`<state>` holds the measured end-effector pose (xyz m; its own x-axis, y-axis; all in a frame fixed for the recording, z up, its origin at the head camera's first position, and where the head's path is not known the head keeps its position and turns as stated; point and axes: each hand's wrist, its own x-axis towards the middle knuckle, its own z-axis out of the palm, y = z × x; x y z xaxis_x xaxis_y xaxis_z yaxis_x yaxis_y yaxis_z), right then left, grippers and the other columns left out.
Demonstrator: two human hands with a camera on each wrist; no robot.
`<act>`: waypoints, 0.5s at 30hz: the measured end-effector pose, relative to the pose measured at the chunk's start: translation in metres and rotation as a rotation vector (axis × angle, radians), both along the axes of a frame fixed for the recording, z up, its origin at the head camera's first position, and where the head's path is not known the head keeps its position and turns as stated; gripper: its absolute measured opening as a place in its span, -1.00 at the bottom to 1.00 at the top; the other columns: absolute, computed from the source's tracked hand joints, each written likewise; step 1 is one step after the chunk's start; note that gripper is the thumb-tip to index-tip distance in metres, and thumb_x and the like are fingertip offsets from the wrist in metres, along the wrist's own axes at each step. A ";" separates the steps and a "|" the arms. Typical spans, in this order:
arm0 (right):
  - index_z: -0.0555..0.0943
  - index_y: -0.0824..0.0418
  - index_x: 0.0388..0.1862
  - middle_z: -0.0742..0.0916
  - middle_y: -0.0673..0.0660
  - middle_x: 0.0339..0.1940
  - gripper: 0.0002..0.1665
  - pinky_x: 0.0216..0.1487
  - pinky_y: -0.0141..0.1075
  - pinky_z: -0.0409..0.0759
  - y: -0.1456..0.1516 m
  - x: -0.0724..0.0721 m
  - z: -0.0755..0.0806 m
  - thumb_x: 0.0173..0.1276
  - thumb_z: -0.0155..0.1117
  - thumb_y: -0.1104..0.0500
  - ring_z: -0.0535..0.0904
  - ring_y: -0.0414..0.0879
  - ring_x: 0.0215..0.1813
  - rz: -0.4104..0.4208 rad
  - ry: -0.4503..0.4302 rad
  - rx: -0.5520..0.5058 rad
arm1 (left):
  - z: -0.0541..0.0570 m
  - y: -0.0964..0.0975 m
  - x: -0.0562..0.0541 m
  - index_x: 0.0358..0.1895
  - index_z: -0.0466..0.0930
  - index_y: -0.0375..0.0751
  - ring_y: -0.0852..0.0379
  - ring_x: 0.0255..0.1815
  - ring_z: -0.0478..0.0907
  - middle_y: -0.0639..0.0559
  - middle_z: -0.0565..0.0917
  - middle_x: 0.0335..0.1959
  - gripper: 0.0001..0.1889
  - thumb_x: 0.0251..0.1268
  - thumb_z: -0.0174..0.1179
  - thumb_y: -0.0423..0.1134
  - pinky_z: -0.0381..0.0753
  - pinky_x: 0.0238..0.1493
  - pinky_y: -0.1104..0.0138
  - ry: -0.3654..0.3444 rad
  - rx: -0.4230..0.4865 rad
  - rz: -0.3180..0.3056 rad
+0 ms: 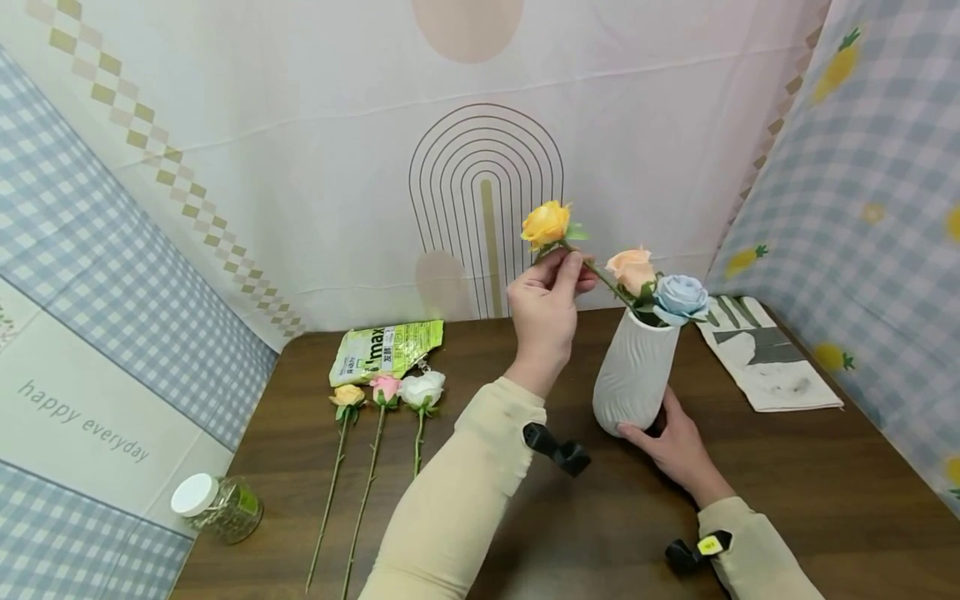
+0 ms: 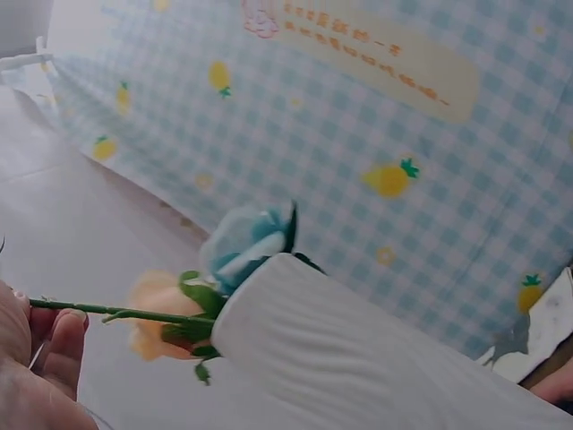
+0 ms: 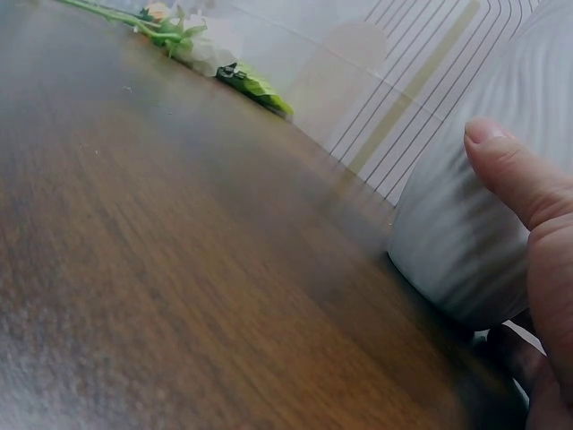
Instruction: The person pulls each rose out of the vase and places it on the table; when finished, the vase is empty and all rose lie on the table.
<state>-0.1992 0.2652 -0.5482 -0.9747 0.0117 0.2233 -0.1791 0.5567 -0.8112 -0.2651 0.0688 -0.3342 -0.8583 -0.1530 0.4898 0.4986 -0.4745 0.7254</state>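
My left hand (image 1: 546, 312) pinches the green stem of a yellow rose (image 1: 546, 224) just below its bloom. The stem slants down to the mouth of a white ribbed vase (image 1: 636, 375), and in the left wrist view its lower end passes the rim. A peach rose (image 1: 632, 271) and a light blue rose (image 1: 681, 298) stand in the vase. Low on the vase, my right hand (image 1: 678, 442) grips its side, with the thumb (image 3: 510, 166) along the wall in the right wrist view. The vase leans slightly; part of its base is hidden by that hand.
On the brown table (image 1: 600, 533), a small yellow rose (image 1: 348, 397), a pink rose (image 1: 386, 388) and a white rose (image 1: 422, 389) lie at left. Behind them is a green-white packet (image 1: 384, 350). A lidded jar (image 1: 221, 507) is at the left edge, a printed cloth (image 1: 772, 358) at right.
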 end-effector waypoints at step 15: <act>0.05 0.26 0.49 0.41 0.37 0.31 0.12 0.15 0.18 0.33 0.000 0.001 0.001 0.14 0.49 -0.02 0.34 0.21 0.29 0.000 0.004 0.004 | 0.014 -0.099 -0.002 -0.26 0.62 -0.34 0.10 -0.42 0.64 -0.28 0.66 -0.29 -0.91 0.32 0.20 -0.36 0.66 -0.32 0.39 -0.178 0.366 0.065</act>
<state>-0.1985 0.2650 -0.5468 -0.9737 0.0105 0.2275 -0.1829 0.5594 -0.8084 -0.2674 -0.0299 -0.3204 -0.9075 -0.3461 0.2381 0.4181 -0.6890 0.5920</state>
